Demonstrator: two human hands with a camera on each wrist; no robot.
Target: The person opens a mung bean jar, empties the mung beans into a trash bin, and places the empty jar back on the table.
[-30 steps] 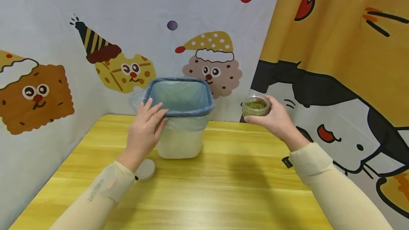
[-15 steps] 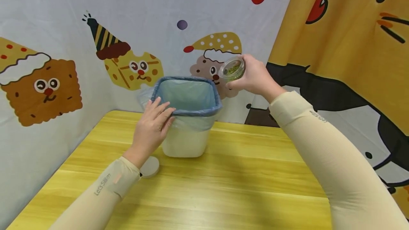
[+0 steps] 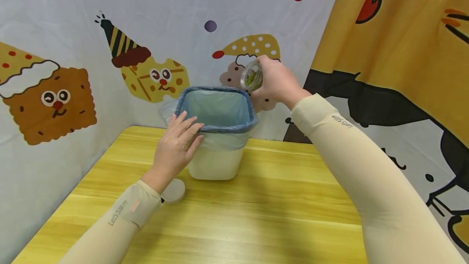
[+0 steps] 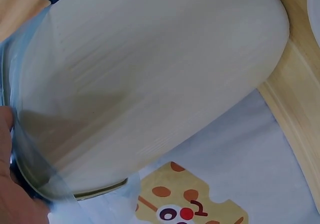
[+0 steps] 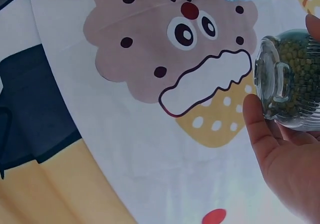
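A: How do we best manage this tilt?

B: Largest first. Below and left of our right-hand grip stands the white bin (image 3: 216,164), fitted with a blue plastic liner (image 3: 216,105). Our left hand (image 3: 175,145) rests extended fingers on its rim, gripping nothing. Our right hand (image 3: 277,80) is curled firmly round the clear jar (image 5: 268,79), which is tipped, mouth leftward, seemingly above the bin's right side. Mung beans (image 5: 300,76) lie within. We judge it best to centre the mouth over the liner, tilt slowly and steady the bin.

A: What surrounds the grip or obstructs it?

B: Behind it hangs the white cartoon-print backdrop (image 3: 161,7); beneath extends the wood-grain table (image 3: 227,223); lower left, near our left hand, lies a round white lid (image 3: 174,190). The bin's right edge could deflect stray beans; how deep the jar reaches over it, we cannot tell.
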